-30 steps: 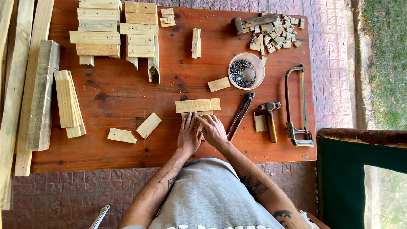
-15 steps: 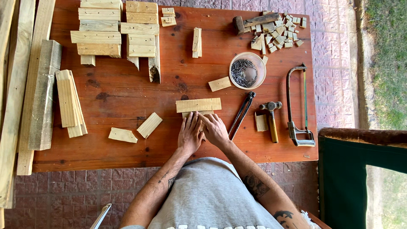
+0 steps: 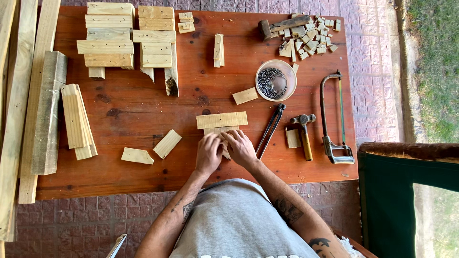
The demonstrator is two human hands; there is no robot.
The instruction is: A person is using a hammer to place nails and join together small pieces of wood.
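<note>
My left hand (image 3: 208, 153) and my right hand (image 3: 240, 147) rest side by side on the red-brown table (image 3: 134, 105), fingers closed on a small pale wood piece (image 3: 216, 130) that pokes out beyond my fingertips. Just past it lies a flat pale wood block (image 3: 222, 119), lying crosswise. Most of the held piece is hidden under my hands. Black pincers (image 3: 270, 130) lie right of my right hand, a hammer (image 3: 304, 132) beyond them.
A bowl of nails (image 3: 275, 80) sits at the right centre, with a hacksaw (image 3: 332, 119) at the right edge. Small offcuts (image 3: 308, 38) are heaped at the far right. Stacked boards (image 3: 124, 40) fill the far left, slats (image 3: 79, 122) and long planks (image 3: 19, 110) the left side.
My hands have stayed at the same spot on the small wood piece, with only slight finger shifts.
</note>
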